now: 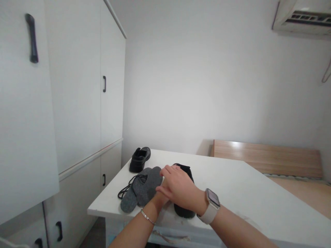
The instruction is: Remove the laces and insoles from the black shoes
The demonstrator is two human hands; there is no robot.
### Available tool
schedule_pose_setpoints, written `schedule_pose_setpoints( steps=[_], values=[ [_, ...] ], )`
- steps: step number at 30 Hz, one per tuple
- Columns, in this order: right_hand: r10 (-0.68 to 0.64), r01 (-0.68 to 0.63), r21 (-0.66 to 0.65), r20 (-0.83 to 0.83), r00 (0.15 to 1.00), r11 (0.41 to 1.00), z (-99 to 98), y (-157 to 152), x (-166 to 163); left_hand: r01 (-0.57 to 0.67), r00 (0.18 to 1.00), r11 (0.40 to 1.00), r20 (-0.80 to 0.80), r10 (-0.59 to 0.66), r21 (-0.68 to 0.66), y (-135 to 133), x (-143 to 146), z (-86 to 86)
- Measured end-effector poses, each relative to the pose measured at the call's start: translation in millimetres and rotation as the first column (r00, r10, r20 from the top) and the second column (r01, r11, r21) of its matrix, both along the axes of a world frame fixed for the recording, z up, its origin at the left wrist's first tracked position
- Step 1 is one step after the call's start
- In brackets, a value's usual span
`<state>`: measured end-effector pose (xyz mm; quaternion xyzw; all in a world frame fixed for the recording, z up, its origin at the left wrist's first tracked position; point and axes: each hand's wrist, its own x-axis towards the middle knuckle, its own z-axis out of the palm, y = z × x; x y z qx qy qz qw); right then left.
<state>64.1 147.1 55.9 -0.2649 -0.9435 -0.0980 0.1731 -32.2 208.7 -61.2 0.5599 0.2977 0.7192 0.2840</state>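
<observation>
My right hand (178, 186), with a watch on its wrist, crosses over my left hand (162, 197). Its thumb and fingers are apart, and nothing shows between them. A bracelet circles my left wrist; the fingers of that hand are hidden behind the right one. Beneath and beside both hands lies a black shoe (184, 210), largely covered by them. Just left of the hands, several grey insole-shaped felt pieces (145, 187) overlap on the table, with black laces (126, 188) at their edge. Another black shoe (139, 160) rests farther back on its own.
The white table (219, 179) has a drawer with a rope handle (170, 237) in its front. White cabinets (77, 86) with dark handles stand along the left. Beyond the table at right is a wooden headboard (266, 155). An air conditioner (302, 17) hangs high on the right.
</observation>
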Motion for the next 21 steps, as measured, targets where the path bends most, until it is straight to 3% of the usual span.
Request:
schedule_pose_setpoints(
  steps=[2, 5, 9, 15, 18, 21],
  values=[
    [-0.079, 0.080, -0.042, 0.006, 0.997, 0.996, -4.6, 6.1, 25.1, 0.010, 0.998, 1.000, -0.055, -0.012, -0.025, 3.6, -0.7, 1.2],
    [-0.151, 0.172, -0.132, 0.153, 0.977, 0.976, -20.6, 9.9, 55.6, -0.012, 0.999, 0.999, -0.045, 0.010, -0.049, 0.1, -2.7, 7.4],
    [-0.210, 0.237, -0.247, 0.133, 0.969, 0.940, -39.7, 18.8, 69.6, -0.058, 0.998, 0.998, 0.005, 0.058, -0.035, -43.3, -3.4, 23.3],
    [-0.285, 0.260, -0.308, -0.040, 0.958, 0.915, -50.4, 77.7, 36.7, 0.075, 0.997, 0.997, 0.022, -0.075, -0.019, -144.5, -3.4, 42.7],
    [-0.288, 0.252, -0.327, -0.064, 0.956, 0.911, -49.8, 115.7, 9.1, 0.127, 0.992, 0.990, 0.015, -0.128, 0.066, -172.2, -12.3, 46.6],
    [-0.257, 0.210, -0.361, -0.087, 0.963, 0.909, -45.4, 145.3, -15.6, 0.205, 0.978, 0.972, -0.051, -0.200, 0.118, -183.8, -24.5, 49.6]
  ],
)
